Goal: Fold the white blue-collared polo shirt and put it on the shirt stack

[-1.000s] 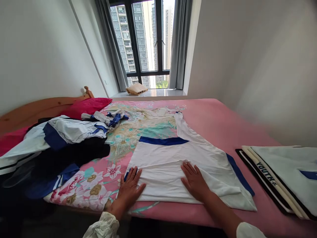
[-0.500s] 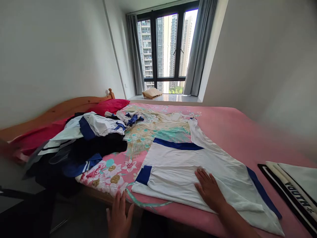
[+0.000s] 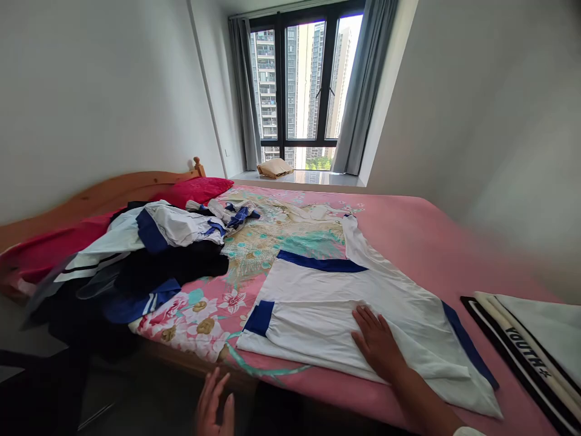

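Observation:
A white long-sleeved shirt with blue trim (image 3: 313,297) lies spread on the bed, its blue hem band toward the far left. One sleeve with a blue cuff is folded across its near side; the other stretches away toward the window. My right hand (image 3: 379,345) rests flat on the shirt's near half, fingers extended. Off the bed's near edge hovers my left hand (image 3: 215,402), fingers apart, touching nothing; its lower part is cut off by the frame.
A heap of loose clothes (image 3: 177,236) covers the bed's left side by a red pillow (image 3: 195,191) and wooden headboard (image 3: 131,184). Folded garments (image 3: 521,345), one lettered "YOUTH", lie at the right. A tan bundle (image 3: 275,168) sits on the windowsill.
My left hand has dropped lower and turned, away from the bed's edge. My right hand stays on the shirt. The whole view has shifted slightly.

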The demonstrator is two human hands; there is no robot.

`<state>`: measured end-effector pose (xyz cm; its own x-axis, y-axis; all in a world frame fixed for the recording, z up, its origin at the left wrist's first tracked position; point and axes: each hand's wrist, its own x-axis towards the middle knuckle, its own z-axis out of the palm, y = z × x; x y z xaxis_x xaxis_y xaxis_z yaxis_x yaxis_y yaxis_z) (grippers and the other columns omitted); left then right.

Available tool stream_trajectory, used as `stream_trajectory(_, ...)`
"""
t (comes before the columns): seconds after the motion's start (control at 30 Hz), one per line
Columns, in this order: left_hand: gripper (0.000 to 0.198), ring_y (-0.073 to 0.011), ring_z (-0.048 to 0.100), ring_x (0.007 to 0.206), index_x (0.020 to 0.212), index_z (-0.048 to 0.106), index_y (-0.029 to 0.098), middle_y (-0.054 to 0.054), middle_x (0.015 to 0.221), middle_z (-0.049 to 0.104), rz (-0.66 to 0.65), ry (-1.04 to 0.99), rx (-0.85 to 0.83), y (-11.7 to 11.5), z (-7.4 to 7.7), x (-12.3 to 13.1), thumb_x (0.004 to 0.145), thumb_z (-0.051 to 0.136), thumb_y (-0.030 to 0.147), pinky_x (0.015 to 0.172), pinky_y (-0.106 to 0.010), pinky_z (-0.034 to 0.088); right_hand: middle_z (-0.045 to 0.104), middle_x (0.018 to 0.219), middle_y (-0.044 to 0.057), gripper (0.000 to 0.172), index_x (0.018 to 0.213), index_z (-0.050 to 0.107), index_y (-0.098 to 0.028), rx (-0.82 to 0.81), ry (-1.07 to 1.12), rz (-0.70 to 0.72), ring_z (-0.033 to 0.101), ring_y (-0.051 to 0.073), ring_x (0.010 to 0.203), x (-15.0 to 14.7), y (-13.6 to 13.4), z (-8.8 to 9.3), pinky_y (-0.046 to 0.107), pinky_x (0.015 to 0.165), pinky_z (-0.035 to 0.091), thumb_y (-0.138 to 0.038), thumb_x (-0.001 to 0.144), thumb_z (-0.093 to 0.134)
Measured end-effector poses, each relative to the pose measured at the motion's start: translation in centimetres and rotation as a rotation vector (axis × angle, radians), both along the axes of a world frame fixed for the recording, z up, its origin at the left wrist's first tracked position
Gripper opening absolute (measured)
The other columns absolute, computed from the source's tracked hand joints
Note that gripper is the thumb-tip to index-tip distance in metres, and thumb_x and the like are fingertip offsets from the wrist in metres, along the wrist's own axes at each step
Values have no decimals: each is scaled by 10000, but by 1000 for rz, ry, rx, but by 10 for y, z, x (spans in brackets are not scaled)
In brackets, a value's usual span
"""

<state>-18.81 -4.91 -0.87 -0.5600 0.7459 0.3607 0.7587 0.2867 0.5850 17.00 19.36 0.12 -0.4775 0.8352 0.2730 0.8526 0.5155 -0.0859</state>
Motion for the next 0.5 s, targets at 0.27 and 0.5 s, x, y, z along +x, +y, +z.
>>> stream_trajectory(0.27, 416, -223, 313, 1360, 1263, 517, 230, -52, 1420, 441, -579, 206, -179, 143, 82, 70, 891, 369, 345, 1109, -511, 266, 318, 1475, 56, 529, 1398, 368, -217, -56, 8, -1, 237, 225, 1377, -2, 1, 11, 466, 1109, 183, -458, 934, 285)
stream_trajectory(0.5, 481, -226, 237, 1390, 1330, 445, 229, -62, 1482, 335, -681, 287, -459, 205, 86, 76, 871, 396, 366, 1108, -537, 202, 290, 1486, 68, 525, 1415, 334, -218, -75, 25, 17, 213, 238, 1384, -2, 3, 18, 476, 1111, 167, -431, 936, 312)
